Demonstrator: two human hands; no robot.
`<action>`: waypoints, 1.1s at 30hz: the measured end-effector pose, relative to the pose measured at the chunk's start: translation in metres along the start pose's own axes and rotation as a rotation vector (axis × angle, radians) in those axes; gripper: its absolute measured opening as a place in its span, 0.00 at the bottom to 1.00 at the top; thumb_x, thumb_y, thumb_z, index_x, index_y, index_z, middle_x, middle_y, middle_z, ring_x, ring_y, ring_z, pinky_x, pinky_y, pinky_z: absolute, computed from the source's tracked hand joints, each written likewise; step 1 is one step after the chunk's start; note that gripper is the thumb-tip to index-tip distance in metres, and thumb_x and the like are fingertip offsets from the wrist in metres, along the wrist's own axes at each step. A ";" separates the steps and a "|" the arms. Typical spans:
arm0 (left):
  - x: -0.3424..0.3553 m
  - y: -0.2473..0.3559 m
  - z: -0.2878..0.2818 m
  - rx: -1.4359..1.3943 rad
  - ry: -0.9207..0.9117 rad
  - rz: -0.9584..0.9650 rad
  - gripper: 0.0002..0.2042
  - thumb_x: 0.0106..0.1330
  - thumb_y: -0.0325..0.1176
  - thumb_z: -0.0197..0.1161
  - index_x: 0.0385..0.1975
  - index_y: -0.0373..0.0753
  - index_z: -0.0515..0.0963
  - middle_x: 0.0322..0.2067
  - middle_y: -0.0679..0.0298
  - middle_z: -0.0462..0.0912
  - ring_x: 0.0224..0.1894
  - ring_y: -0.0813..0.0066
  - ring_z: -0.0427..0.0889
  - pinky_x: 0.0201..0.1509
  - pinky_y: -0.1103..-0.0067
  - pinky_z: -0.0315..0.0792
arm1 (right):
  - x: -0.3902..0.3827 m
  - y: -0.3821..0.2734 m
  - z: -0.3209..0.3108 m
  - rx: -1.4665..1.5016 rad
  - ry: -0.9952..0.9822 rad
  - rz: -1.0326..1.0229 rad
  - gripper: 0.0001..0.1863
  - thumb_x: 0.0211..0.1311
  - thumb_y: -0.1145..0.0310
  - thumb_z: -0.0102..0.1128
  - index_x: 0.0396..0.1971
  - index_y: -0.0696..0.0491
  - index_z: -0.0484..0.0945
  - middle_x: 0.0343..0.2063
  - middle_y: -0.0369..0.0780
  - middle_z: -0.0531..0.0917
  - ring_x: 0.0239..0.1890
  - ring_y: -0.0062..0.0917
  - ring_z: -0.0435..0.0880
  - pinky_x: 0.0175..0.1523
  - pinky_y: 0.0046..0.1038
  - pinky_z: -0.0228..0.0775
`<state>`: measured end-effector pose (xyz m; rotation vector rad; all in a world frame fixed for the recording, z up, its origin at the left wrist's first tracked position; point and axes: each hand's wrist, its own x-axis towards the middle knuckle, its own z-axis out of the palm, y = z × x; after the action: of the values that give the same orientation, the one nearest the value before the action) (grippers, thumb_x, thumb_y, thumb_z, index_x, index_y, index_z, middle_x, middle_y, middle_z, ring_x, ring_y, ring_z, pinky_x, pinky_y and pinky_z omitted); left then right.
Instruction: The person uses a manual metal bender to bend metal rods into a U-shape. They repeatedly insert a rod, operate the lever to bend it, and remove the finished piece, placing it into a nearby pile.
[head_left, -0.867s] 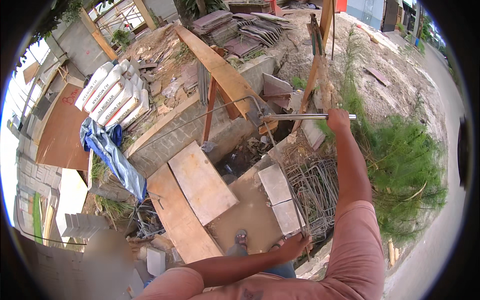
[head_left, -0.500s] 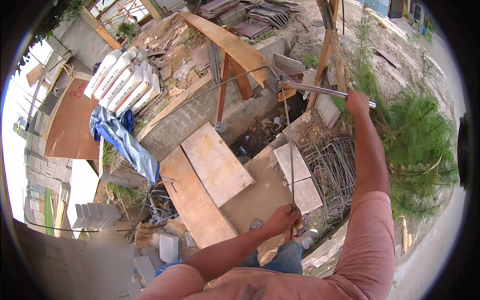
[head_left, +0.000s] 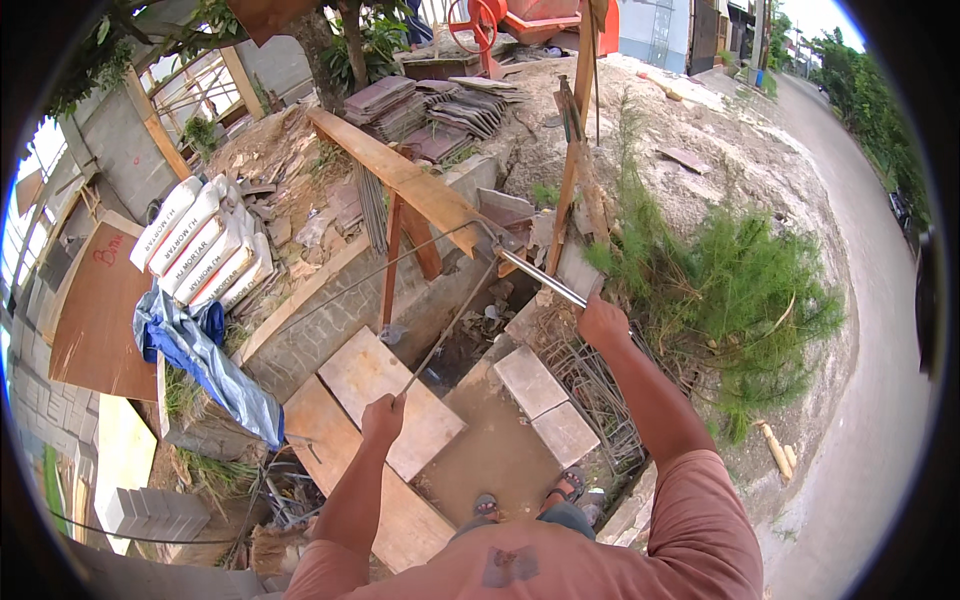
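My right hand [head_left: 604,322] is closed around a silver metal pipe [head_left: 560,284], which slants from a small metal fixture [head_left: 493,241] at the near end of a long wooden plank [head_left: 385,178]. My left hand [head_left: 383,416] grips a thin steel rod [head_left: 441,331], which runs up to that fixture. A bend in the rod appears at the fixture, with a further length stretching down to the left. The plank rests on wooden supports [head_left: 392,260] over a concrete-walled trench. Exactly how pipe and rod meet at the fixture is too small to tell.
Two boards [head_left: 365,385] and stone slabs [head_left: 525,385] lie around my feet. White sacks [head_left: 200,235] and a blue tarp [head_left: 215,370] are at left. Right are bundled steel bars [head_left: 590,390], a green shrub [head_left: 740,310] and a road [head_left: 880,370]. Stacked sheets [head_left: 420,110] lie behind.
My left hand has moved up and to the left, swinging the rod with it. The pipe in my right hand has swung down to a steeper slant. The view has shifted.
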<state>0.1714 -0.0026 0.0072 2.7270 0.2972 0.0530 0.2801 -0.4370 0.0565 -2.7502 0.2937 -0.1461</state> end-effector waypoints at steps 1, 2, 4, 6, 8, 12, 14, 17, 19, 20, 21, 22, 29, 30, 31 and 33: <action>-0.005 0.000 0.001 0.001 -0.009 -0.023 0.23 0.66 0.52 0.54 0.23 0.35 0.76 0.25 0.45 0.79 0.32 0.44 0.78 0.36 0.57 0.70 | 0.001 0.008 0.004 -0.004 -0.036 -0.026 0.21 0.60 0.53 0.53 0.36 0.59 0.77 0.36 0.52 0.83 0.41 0.48 0.82 0.49 0.44 0.72; -0.003 0.001 0.001 -0.009 -0.013 -0.005 0.23 0.66 0.52 0.54 0.22 0.35 0.76 0.24 0.45 0.79 0.32 0.44 0.78 0.35 0.57 0.70 | 0.008 0.019 0.003 -0.032 -0.080 -0.035 0.21 0.61 0.52 0.53 0.36 0.59 0.77 0.35 0.51 0.83 0.41 0.48 0.82 0.48 0.44 0.72; -0.001 -0.005 -0.005 -0.008 -0.005 0.010 0.23 0.66 0.52 0.55 0.22 0.36 0.75 0.23 0.46 0.78 0.30 0.44 0.78 0.34 0.57 0.70 | 0.016 0.018 -0.014 -0.062 -0.180 -0.078 0.22 0.62 0.51 0.52 0.35 0.59 0.77 0.35 0.50 0.83 0.41 0.48 0.82 0.47 0.45 0.72; -0.002 -0.015 0.000 -0.018 0.007 0.031 0.22 0.66 0.51 0.55 0.21 0.35 0.74 0.21 0.46 0.77 0.28 0.44 0.77 0.32 0.58 0.69 | 0.019 0.022 -0.017 -0.022 -0.249 -0.088 0.22 0.61 0.51 0.53 0.33 0.58 0.78 0.32 0.50 0.83 0.39 0.47 0.82 0.46 0.45 0.72; -0.005 -0.015 -0.008 -0.014 -0.012 -0.023 0.22 0.66 0.49 0.55 0.20 0.34 0.73 0.20 0.45 0.75 0.27 0.43 0.76 0.31 0.59 0.68 | 0.003 0.015 -0.010 0.061 -0.307 -0.083 0.22 0.61 0.51 0.54 0.34 0.59 0.78 0.30 0.49 0.83 0.38 0.47 0.82 0.45 0.45 0.72; 0.001 -0.022 -0.009 -0.068 -0.057 0.024 0.21 0.66 0.48 0.56 0.21 0.33 0.73 0.19 0.44 0.75 0.27 0.43 0.76 0.30 0.60 0.68 | -0.021 0.006 -0.006 0.052 -0.126 0.079 0.22 0.57 0.51 0.59 0.31 0.59 0.78 0.28 0.50 0.83 0.36 0.47 0.82 0.43 0.44 0.73; 0.005 -0.023 -0.010 -0.111 -0.125 0.031 0.21 0.66 0.47 0.56 0.21 0.33 0.73 0.19 0.45 0.75 0.26 0.43 0.75 0.29 0.61 0.68 | -0.022 -0.003 -0.014 0.013 -0.096 0.135 0.22 0.55 0.51 0.62 0.29 0.59 0.79 0.28 0.50 0.83 0.35 0.47 0.82 0.42 0.44 0.73; 0.018 -0.028 -0.015 -0.196 -0.268 0.042 0.21 0.66 0.45 0.55 0.21 0.32 0.75 0.16 0.50 0.75 0.20 0.54 0.76 0.27 0.65 0.68 | -0.023 -0.010 -0.020 -0.031 -0.084 0.215 0.18 0.51 0.54 0.64 0.28 0.57 0.80 0.29 0.49 0.83 0.36 0.45 0.83 0.43 0.42 0.74; 0.027 -0.035 -0.014 -0.374 -0.492 -0.078 0.22 0.68 0.47 0.53 0.19 0.33 0.74 0.11 0.62 0.70 0.16 0.73 0.70 0.23 0.72 0.66 | -0.022 -0.013 -0.014 -0.081 -0.034 0.264 0.15 0.49 0.58 0.64 0.28 0.56 0.81 0.29 0.48 0.83 0.36 0.44 0.83 0.43 0.42 0.74; 0.032 -0.044 -0.012 -0.438 -0.597 -0.139 0.23 0.68 0.47 0.52 0.18 0.33 0.73 0.10 0.65 0.68 0.16 0.77 0.69 0.23 0.74 0.65 | -0.021 -0.012 -0.006 -0.111 0.009 0.288 0.13 0.48 0.60 0.63 0.28 0.55 0.82 0.30 0.48 0.83 0.36 0.44 0.83 0.43 0.42 0.74; 0.039 -0.046 -0.010 -0.463 -0.682 -0.138 0.23 0.69 0.47 0.52 0.19 0.33 0.73 0.11 0.65 0.68 0.15 0.77 0.68 0.22 0.75 0.64 | -0.021 -0.010 -0.002 -0.169 0.045 0.306 0.12 0.48 0.62 0.62 0.28 0.55 0.82 0.30 0.48 0.83 0.37 0.44 0.83 0.44 0.42 0.74; 0.043 -0.042 -0.013 -0.497 -0.764 -0.145 0.22 0.69 0.47 0.51 0.19 0.33 0.73 0.11 0.65 0.68 0.15 0.78 0.68 0.21 0.75 0.64 | -0.024 -0.012 -0.001 -0.211 0.066 0.327 0.11 0.47 0.64 0.62 0.28 0.54 0.82 0.31 0.48 0.83 0.37 0.44 0.83 0.44 0.42 0.74; 0.080 -0.061 -0.023 -0.631 -0.930 -0.012 0.20 0.71 0.47 0.50 0.19 0.40 0.68 0.12 0.72 0.64 0.12 0.84 0.60 0.15 0.81 0.54 | -0.050 -0.040 0.000 -0.345 0.179 0.397 0.10 0.49 0.68 0.58 0.30 0.54 0.81 0.33 0.48 0.83 0.39 0.45 0.82 0.45 0.43 0.74; 0.091 -0.065 -0.028 -0.625 -0.929 -0.005 0.20 0.71 0.47 0.50 0.18 0.43 0.67 0.12 0.74 0.62 0.12 0.86 0.57 0.13 0.82 0.52 | -0.058 -0.049 0.006 -0.346 0.203 0.406 0.09 0.49 0.68 0.58 0.30 0.55 0.81 0.33 0.48 0.83 0.39 0.45 0.82 0.45 0.43 0.74; 0.110 -0.075 -0.031 -0.559 -0.853 0.112 0.21 0.71 0.47 0.51 0.17 0.41 0.68 0.12 0.73 0.64 0.13 0.85 0.59 0.16 0.81 0.55 | -0.065 -0.060 0.011 -0.345 0.227 0.414 0.09 0.49 0.68 0.57 0.30 0.55 0.80 0.33 0.48 0.83 0.39 0.45 0.82 0.45 0.43 0.74; 0.158 -0.106 -0.031 -0.415 -0.691 0.310 0.23 0.70 0.48 0.52 0.18 0.36 0.70 0.13 0.64 0.68 0.16 0.76 0.66 0.22 0.74 0.61 | -0.083 -0.098 0.027 -0.273 0.194 0.468 0.10 0.52 0.65 0.58 0.31 0.56 0.80 0.33 0.49 0.83 0.39 0.46 0.82 0.45 0.44 0.74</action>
<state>0.3020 0.1386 -0.0064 2.1862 -0.3023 -0.6500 0.2212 -0.3203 0.0627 -2.8404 1.0666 -0.2629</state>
